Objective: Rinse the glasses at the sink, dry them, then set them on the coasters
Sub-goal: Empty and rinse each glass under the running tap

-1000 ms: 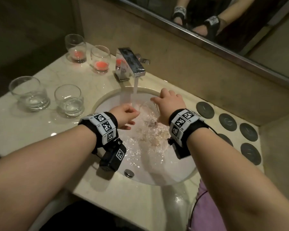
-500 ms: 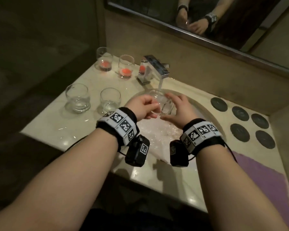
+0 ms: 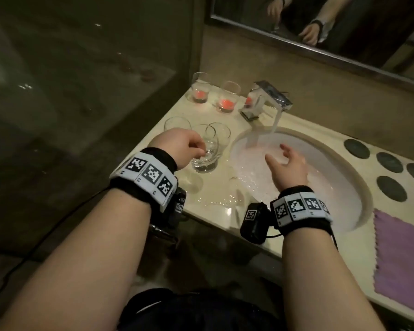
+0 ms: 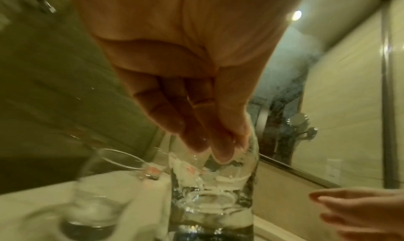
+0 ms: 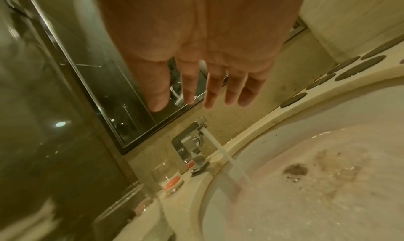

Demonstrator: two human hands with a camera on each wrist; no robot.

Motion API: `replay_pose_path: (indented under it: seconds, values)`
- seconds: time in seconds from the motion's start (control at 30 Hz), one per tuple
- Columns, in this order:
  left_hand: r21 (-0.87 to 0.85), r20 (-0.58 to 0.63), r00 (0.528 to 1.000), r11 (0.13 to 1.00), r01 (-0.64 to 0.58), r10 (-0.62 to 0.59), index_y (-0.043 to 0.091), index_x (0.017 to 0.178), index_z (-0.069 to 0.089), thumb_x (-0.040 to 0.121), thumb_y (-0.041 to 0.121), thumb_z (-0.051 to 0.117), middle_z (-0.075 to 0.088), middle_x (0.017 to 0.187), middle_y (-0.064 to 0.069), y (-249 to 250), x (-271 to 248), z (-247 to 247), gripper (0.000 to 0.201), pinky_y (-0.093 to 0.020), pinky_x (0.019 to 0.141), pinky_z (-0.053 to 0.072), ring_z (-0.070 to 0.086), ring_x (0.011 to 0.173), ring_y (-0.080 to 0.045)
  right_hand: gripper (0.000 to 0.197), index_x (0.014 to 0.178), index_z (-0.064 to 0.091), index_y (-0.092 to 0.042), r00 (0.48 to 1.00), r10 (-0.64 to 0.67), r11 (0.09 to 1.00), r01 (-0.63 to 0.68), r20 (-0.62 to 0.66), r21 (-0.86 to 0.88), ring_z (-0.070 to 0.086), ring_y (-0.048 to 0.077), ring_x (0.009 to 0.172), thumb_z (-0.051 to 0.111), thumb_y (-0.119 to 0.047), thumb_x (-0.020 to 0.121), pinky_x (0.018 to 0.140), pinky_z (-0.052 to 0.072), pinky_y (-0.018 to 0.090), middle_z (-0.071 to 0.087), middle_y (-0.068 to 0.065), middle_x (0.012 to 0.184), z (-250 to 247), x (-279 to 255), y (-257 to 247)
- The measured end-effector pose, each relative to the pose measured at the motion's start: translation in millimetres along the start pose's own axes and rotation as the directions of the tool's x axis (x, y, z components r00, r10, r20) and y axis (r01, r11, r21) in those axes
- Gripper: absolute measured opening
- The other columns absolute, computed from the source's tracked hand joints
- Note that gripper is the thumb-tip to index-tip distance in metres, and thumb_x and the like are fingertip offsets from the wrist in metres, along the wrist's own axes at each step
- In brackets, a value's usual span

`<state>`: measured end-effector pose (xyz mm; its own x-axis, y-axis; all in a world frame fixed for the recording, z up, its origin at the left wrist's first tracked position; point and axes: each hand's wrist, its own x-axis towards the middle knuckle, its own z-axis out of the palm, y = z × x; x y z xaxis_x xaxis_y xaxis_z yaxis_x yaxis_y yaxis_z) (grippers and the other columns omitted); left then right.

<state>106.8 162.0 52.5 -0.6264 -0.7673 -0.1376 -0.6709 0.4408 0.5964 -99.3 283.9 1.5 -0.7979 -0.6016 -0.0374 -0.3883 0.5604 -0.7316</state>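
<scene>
Clear, round tumbler of thick-based glass [image 3: 204, 152] stands upright on the polished cream marble desk [image 3: 215, 211], just left of the basin. Left hand [image 3: 181, 148] pinches its rim from above; in the left wrist view the fingertips [image 4: 220, 151] curl over the wet lip. Two more clear empty tumblers [image 3: 177, 124] stand close behind it, touching or nearly so. Further back, two short glasses with red residue at the bottom [image 3: 200, 91] sit in a row beside the faucet, a third partly hidden behind it.

Square chrome faucet [image 3: 268, 99] pours a flat ribbon of water into the oval white ceramic sink [image 3: 344, 173]; the bowl's surface is rippled and foamy. Puddled water glints on the desk at the front rim.

Right hand [image 3: 288, 164] hovers over the basin, fingers straight and spread, holding nothing.

Right of the sink lie flat, round, dark coasters [image 3: 356, 149], matte, in two rows, all bare. Purple cloth with a pinked, zigzag edge [image 3: 402, 256] lies flat at the near right corner.
</scene>
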Motion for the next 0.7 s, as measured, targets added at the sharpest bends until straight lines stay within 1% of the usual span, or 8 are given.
replay_pose_path:
  seconds: [0.1, 0.17, 0.3, 0.43, 0.47, 0.5, 0.57, 0.7]
  values:
    - [0.103, -0.018, 0.996, 0.990, 0.092, -0.091, 0.030, 0.094, 0.068, 0.091, 0.029, 0.057, 0.063, 0.096, 0.008, -28.3, -6.9, -6.1, 0.011, -0.027, 0.079, 0.044, 0.058, 0.092, -0.015, 0.045, 0.135, 0.047, -0.022, 0.999, -0.034, 0.999, 0.034, -0.005, 0.003, 0.037, 0.023, 0.131, 0.055, -0.032, 0.092, 0.111, 0.027, 0.038, 0.043, 0.008, 0.139, 8.4, -1.2, -12.1]
    - [0.159, -0.030, 0.990, 0.977, 0.143, -0.140, 0.034, 0.093, 0.067, 0.091, 0.031, 0.057, 0.065, 0.101, 0.006, -42.1, -7.9, -6.3, 0.011, -0.031, 0.084, 0.048, 0.058, 0.095, -0.017, 0.043, 0.134, 0.049, -0.022, 0.999, -0.039, 0.999, 0.039, 0.013, 0.018, 0.038, 0.024, 0.130, 0.055, -0.031, 0.092, 0.108, 0.028, 0.037, 0.041, 0.009, 0.139, 17.2, -1.6, -17.3]
    - [0.176, -0.054, 0.982, 0.966, 0.188, -0.182, 0.034, 0.096, 0.068, 0.092, 0.031, 0.055, 0.067, 0.105, 0.005, -56.2, -5.9, 1.0, 0.014, -0.033, 0.086, 0.049, 0.059, 0.097, -0.018, 0.041, 0.130, 0.052, -0.024, 0.998, -0.033, 0.999, 0.031, 0.057, 0.037, 0.040, 0.026, 0.128, 0.056, -0.033, 0.090, 0.109, 0.030, 0.039, 0.044, 0.007, 0.139, 33.5, 3.6, -18.0]
    - [0.178, -0.088, 0.971, 0.956, 0.233, -0.220, 0.032, 0.102, 0.068, 0.094, 0.029, 0.051, 0.067, 0.106, 0.006, -61.2, 2.2, 7.5, 0.019, -0.033, 0.085, 0.050, 0.061, 0.096, -0.018, 0.039, 0.130, 0.052, -0.026, 0.996, -0.019, 1.000, 0.018, 0.090, 0.017, 0.039, 0.025, 0.129, 0.054, -0.034, 0.092, 0.108, 0.024, 0.034, 0.045, 0.004, 0.138, 42.3, 18.1, -17.1]
    - [0.177, -0.088, 0.968, 0.953, 0.247, -0.234, 0.031, 0.104, 0.068, 0.094, 0.028, 0.051, 0.067, 0.107, 0.006, -62.3, 5.1, 7.9, 0.020, -0.033, 0.085, 0.050, 0.061, 0.097, -0.018, 0.039, 0.130, 0.052, -0.026, 0.995, -0.018, 1.000, 0.016, 0.102, 0.022, 0.039, 0.025, 0.130, 0.054, -0.034, 0.092, 0.109, 0.024, 0.035, 0.044, 0.003, 0.138, 44.4, 22.3, -17.2]
    - [0.178, -0.087, 0.965, 0.950, 0.259, -0.247, 0.031, 0.105, 0.068, 0.095, 0.028, 0.051, 0.067, 0.108, 0.006, -63.2, 8.5, 7.9, 0.020, -0.033, 0.086, 0.050, 0.061, 0.097, -0.018, 0.038, 0.129, 0.053, -0.026, 0.993, -0.022, 0.999, 0.017, 0.116, 0.037, 0.039, 0.026, 0.130, 0.054, -0.034, 0.091, 0.111, 0.027, 0.038, 0.044, 0.004, 0.138, 47.1, 27.3, -16.6]
    - [0.180, -0.071, 0.959, 0.942, 0.283, -0.274, 0.032, 0.104, 0.068, 0.095, 0.027, 0.051, 0.067, 0.108, 0.006, -65.8, 14.5, 7.6, 0.020, -0.034, 0.087, 0.050, 0.061, 0.097, -0.018, 0.037, 0.127, 0.055, -0.026, 0.991, -0.028, 0.999, 0.021, 0.132, 0.050, 0.040, 0.028, 0.129, 0.055, -0.034, 0.091, 0.110, 0.031, 0.044, 0.044, 0.006, 0.138, 52.0, 36.6, -17.1]
    - [0.215, -0.032, 0.947, 0.923, 0.320, -0.321, 0.032, 0.104, 0.068, 0.095, 0.026, 0.051, 0.067, 0.109, 0.004, -69.7, 21.3, 8.9, 0.021, -0.033, 0.086, 0.049, 0.060, 0.096, -0.019, 0.034, 0.124, 0.058, -0.023, 0.990, -0.044, 0.998, 0.037, 0.132, 0.052, 0.039, 0.028, 0.129, 0.056, -0.030, 0.091, 0.111, 0.030, 0.041, 0.044, 0.009, 0.136, 59.2, 53.7, -20.7]
